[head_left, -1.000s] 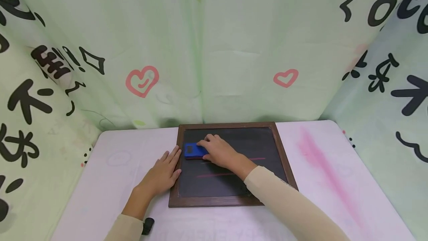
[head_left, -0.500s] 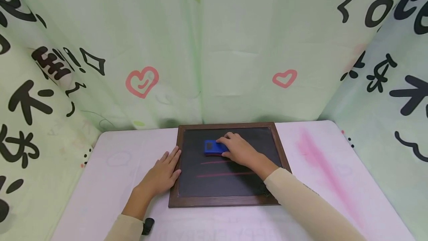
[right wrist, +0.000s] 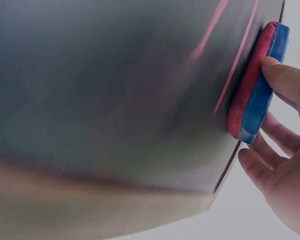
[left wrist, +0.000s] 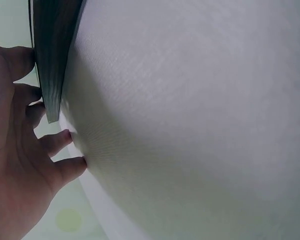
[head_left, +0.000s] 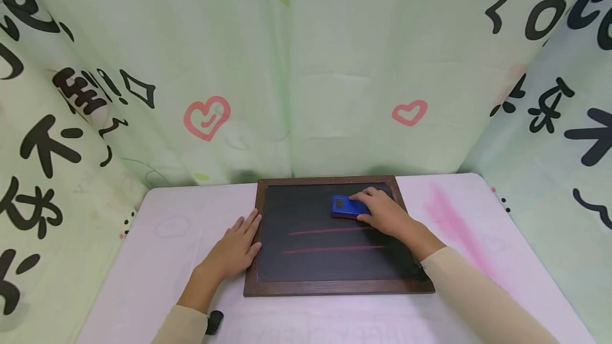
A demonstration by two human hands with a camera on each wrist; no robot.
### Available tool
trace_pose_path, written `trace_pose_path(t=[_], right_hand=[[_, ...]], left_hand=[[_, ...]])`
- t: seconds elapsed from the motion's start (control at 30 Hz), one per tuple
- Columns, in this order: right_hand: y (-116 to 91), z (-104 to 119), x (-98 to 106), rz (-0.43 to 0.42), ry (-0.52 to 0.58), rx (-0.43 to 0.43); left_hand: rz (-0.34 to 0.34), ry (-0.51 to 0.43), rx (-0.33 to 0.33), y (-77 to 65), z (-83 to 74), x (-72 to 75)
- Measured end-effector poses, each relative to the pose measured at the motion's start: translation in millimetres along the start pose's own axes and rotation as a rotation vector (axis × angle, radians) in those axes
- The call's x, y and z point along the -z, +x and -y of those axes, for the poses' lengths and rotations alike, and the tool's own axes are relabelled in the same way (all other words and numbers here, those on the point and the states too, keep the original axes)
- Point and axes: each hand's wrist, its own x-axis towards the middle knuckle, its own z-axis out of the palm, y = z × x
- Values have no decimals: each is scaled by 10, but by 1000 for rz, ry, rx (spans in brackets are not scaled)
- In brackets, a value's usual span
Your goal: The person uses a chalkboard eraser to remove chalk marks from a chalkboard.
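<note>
A blackboard (head_left: 306,264) in a dark brown wooden frame lies on the table, with two pink chalk lines (head_left: 330,249) across its middle. My right hand (head_left: 389,216) grips a blue chalkboard eraser (head_left: 340,207) on the upper right part of the board. In the right wrist view the eraser's red felt pad (right wrist: 250,85) faces the board, and the thumb presses its blue back (right wrist: 260,102). My left hand (head_left: 231,251) rests with fingers extended against the left side of the frame (left wrist: 52,65); some of its fingertips touch the tabletop.
The white table (head_left: 186,227) has a broad pink smear (head_left: 454,216) on its right side. A pale green curtain (head_left: 334,137) with printed hearts and black lettering hangs behind and at both sides. A small black object (head_left: 214,321) sits by the left wrist.
My right hand has slid the eraser rightward across the upper board, from near the left frame to the right part. The left hand has stayed at the frame.
</note>
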Motion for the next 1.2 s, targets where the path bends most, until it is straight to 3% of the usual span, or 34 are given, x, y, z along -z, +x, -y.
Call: trace_pose_path(t=[0.33,0.63,1.0,1.2], right_hand=[[-195,-287,151,-23,-21,-26],[-265,-388,156,-41,-15,-13],[-161,-220,55,-64,-7,-6],[4,-7,6,-13,-2,1]], left_hand=[[-10,6,-4,10,17,-5],[-9,-5,-7,11,32,-40],[-15,-6,-5,-8,22,-53],[-8,-6,-1,-9,15,-44]])
